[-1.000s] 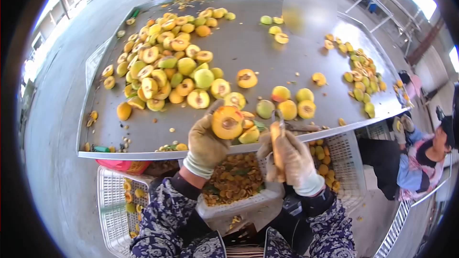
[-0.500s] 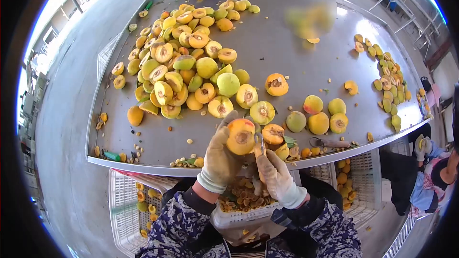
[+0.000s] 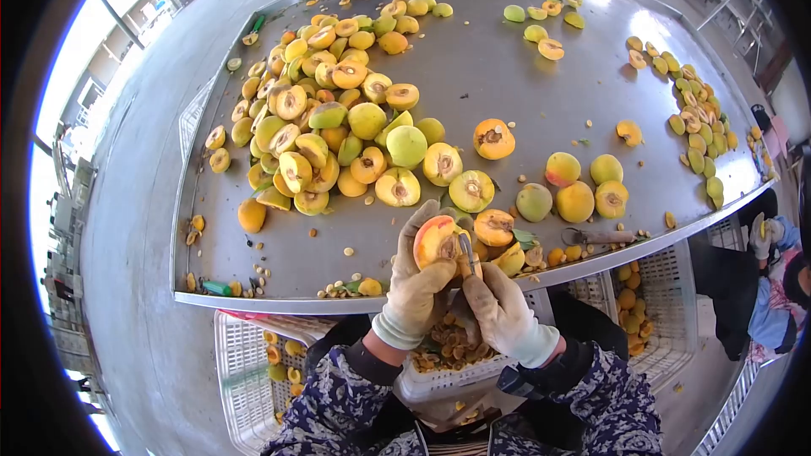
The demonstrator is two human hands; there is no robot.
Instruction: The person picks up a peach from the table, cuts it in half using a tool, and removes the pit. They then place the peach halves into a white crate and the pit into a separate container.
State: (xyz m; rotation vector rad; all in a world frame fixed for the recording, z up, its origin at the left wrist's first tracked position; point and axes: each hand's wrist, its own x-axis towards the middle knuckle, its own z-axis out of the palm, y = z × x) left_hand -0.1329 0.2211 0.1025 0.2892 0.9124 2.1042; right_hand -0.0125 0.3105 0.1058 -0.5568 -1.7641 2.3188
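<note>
My left hand [image 3: 418,291], in a dirty pale work glove, is closed around a halved peach [image 3: 434,241], its cut face turned toward my right hand. My gloved right hand [image 3: 504,311] grips a pitting tool [image 3: 470,257] with a light handle and a metal loop at the tip. The metal tip is at the peach's cut face, at the pit area. Just beyond my hands lie another peach half [image 3: 493,227] and a greener cut half [image 3: 471,192] on the metal table [image 3: 338,253].
A large pile of peaches [image 3: 325,110] covers the table's left. More halves [image 3: 699,118] line the right edge. A second looped tool [image 3: 598,236] lies by the front rim. Below are crates [image 3: 245,371] and a pit-filled basket [image 3: 435,384]. Other people sit at the far side and right.
The tool's tip has come against the peach's cut face, and the peach has tilted. At the table's far right, a blurred moving clump has become several separate pieces lying there. The view has shifted slightly.
</note>
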